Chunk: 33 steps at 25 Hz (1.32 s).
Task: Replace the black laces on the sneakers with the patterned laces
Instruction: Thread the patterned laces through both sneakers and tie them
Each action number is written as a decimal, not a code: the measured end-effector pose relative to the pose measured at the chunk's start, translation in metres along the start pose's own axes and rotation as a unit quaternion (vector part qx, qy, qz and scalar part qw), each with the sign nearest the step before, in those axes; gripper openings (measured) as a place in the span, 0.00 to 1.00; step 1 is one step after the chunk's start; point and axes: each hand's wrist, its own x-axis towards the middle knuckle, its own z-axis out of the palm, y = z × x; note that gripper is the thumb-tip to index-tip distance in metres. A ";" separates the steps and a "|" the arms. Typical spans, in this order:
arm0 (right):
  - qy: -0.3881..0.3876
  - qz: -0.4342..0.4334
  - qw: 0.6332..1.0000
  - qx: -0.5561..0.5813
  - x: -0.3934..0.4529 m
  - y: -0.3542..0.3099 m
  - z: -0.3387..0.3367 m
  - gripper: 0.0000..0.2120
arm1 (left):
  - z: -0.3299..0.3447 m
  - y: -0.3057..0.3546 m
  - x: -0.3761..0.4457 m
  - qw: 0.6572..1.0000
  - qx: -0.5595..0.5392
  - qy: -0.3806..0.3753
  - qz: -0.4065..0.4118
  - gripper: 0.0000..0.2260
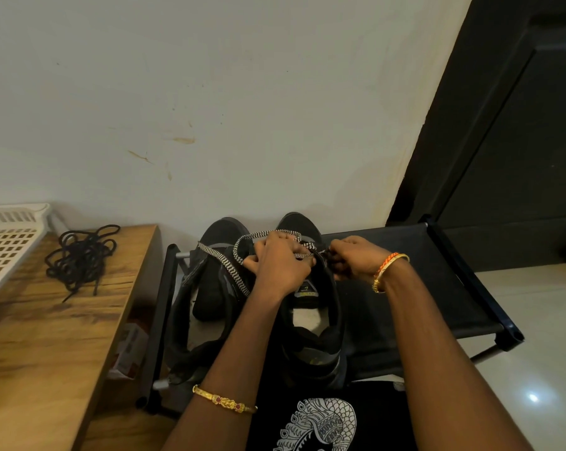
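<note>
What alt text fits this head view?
Both hands, left hand and right hand, pinch a black-and-white checkered lace at the right black sneaker on a black fabric rack. Removed black laces lie piled on the wooden table.

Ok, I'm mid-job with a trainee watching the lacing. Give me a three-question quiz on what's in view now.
1. True or false: the tangled black laces lie on the brown wooden table.
2. Which shoe are the left hand and right hand working on? A) the black sneaker on the left B) the black sneaker on the right
3. Fill in: both sneakers sit on a black fabric ____.

Key
1. True; they lie beside the white slotted plastic tray.
2. B; both hands pinch the black-and-white checked patterned lace at its upper eyelets.
3. Rack.
</note>
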 end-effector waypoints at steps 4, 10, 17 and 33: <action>0.090 0.034 0.978 0.183 -0.004 0.007 -0.019 0.12 | -0.001 -0.003 -0.003 1.000 0.004 0.026 0.016 0.06; 0.338 0.048 0.869 0.358 -0.012 0.021 -0.069 0.09 | -0.005 -0.012 -0.009 0.998 -0.019 0.056 0.010 0.21; 0.529 -0.023 0.844 0.085 -0.025 0.015 -0.039 0.14 | -0.006 -0.021 -0.018 0.996 -0.080 0.003 -0.039 0.45; 0.375 0.003 0.922 -0.100 -0.027 0.039 -0.051 0.04 | -0.010 -0.024 -0.024 0.972 -0.205 -0.072 -0.089 0.31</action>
